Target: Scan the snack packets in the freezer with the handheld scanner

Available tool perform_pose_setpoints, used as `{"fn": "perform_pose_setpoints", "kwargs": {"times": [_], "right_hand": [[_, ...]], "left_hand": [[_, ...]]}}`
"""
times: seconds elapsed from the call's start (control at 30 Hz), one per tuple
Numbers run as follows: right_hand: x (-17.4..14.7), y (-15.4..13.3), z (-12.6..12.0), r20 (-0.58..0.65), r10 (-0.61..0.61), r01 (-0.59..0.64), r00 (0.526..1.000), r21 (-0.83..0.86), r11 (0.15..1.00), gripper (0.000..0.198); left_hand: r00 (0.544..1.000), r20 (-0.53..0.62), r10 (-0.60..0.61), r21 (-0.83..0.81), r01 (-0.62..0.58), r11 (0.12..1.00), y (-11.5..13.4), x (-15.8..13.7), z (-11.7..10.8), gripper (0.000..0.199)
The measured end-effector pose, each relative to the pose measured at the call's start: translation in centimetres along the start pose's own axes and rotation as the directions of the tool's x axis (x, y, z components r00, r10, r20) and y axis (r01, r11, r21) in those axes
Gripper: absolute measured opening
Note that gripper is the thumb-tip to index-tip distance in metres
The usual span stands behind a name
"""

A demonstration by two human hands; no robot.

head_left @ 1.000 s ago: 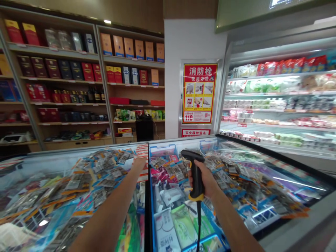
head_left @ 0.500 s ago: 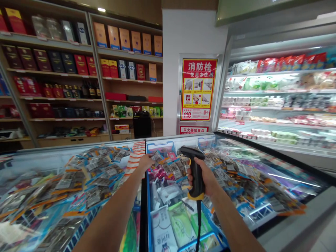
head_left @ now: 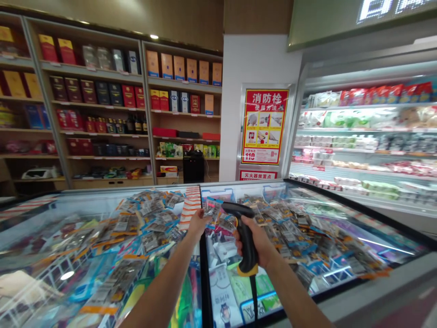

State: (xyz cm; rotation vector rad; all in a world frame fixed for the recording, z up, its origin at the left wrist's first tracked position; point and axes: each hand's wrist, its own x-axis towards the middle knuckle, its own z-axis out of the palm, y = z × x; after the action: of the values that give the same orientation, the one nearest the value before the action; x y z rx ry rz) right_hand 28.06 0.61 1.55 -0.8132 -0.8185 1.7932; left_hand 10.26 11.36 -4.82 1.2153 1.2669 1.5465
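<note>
My right hand (head_left: 254, 239) is wrapped round the grip of a black and yellow barcode scanner (head_left: 246, 243), whose head points left and whose cord hangs down. My left hand (head_left: 198, 224) is closed on the edge of a small clear snack packet (head_left: 213, 208) with blue edging, just left of the scanner's head. Beneath both hands is the freezer's glass top, with many similar packets (head_left: 300, 223) spread over its right side. A further spread of packets (head_left: 153, 216) lies on the left side. Part of the held packet is hidden by my fingers.
A strip of orange-and-white striped paper (head_left: 191, 205) lies beside the black dividing bar (head_left: 205, 273). Behind the freezer stand shelves of boxed goods (head_left: 116, 107), a red fire-hydrant sign (head_left: 264, 127) on a pillar, and a lit open cooler (head_left: 368, 141) at right.
The view has tilted up and swung left. My left hand has lifted the packet slightly beside the scanner, and the scanner has come closer to it.
</note>
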Motion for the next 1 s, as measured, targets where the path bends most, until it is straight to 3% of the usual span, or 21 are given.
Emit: {"fn": "perform_pose_setpoints", "kwargs": {"times": [0.2, 0.37, 0.6, 1.0], "right_hand": [[-1.0, -0.6, 0.6, 0.0, -0.038, 0.038, 0.999, 0.015, 0.999, 0.026], [-1.6, -0.9, 0.6, -0.023, -0.014, 0.014, 1.0, -0.003, 1.0, 0.027], [-2.3, -0.4, 1.4, -0.044, -0.023, 0.023, 0.999, -0.014, 1.0, 0.026], [-3.9, 0.6, 2.5, -0.046, -0.049, 0.046, 0.998, -0.057, 0.997, 0.026]], "left_hand": [[0.999, 0.029, 0.03, -0.055, -0.028, 0.998, -0.2, -1.0, 0.2, 0.031], [0.999, 0.017, -0.04, -0.074, 0.041, 0.996, 0.3, -1.9, 0.7, 0.037], [0.994, 0.034, 0.103, -0.218, -0.093, 0.971, 0.3, -2.1, 1.1, 0.038], [0.993, -0.008, 0.121, -0.128, -0.121, 0.984, -0.4, -2.5, -0.5, 0.04]]}}
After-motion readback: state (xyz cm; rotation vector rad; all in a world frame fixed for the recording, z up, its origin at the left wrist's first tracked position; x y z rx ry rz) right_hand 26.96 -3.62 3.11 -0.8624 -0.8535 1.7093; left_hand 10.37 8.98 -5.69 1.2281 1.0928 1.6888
